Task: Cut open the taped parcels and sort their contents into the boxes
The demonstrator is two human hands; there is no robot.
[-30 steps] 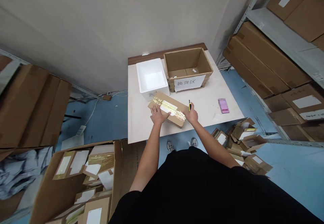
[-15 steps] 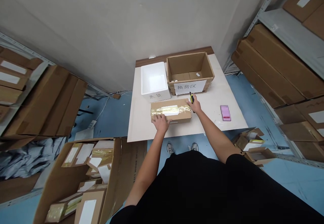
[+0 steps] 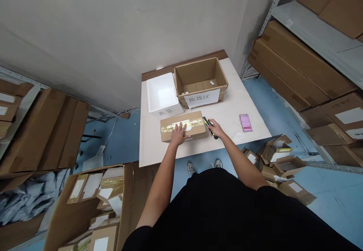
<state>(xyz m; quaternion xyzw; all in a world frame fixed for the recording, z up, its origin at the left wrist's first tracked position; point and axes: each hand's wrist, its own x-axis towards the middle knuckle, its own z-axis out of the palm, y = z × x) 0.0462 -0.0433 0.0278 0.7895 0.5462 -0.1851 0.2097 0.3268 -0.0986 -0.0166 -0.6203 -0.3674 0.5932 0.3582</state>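
Note:
A taped cardboard box (image 3: 195, 129) lies on the white-topped table (image 3: 153, 150), with shiny tape and a white label along its top. My left hand (image 3: 178, 133) rests on that top with its fingers spread, partly covering the label. In my right hand (image 3: 216, 128) is a black and yellow utility knife (image 3: 210, 127), gripped by the handle. The knife's front end points at the box's right end; whether it touches the cardboard I cannot tell.
Behind the box stand a white foam box (image 3: 167, 109) and an open carton (image 3: 202, 97) with a handwritten sign. A pink item (image 3: 245, 123) lies at the table's right. A big carton of parcels (image 3: 127, 201) is at lower left; shelves with cartons (image 3: 300, 73) flank both sides.
My left hand has shifted from the box's front edge onto its top, fingers spreading. My right hand has drawn back from the box's corner, and the knife has tilted. The camera view has turned slightly.

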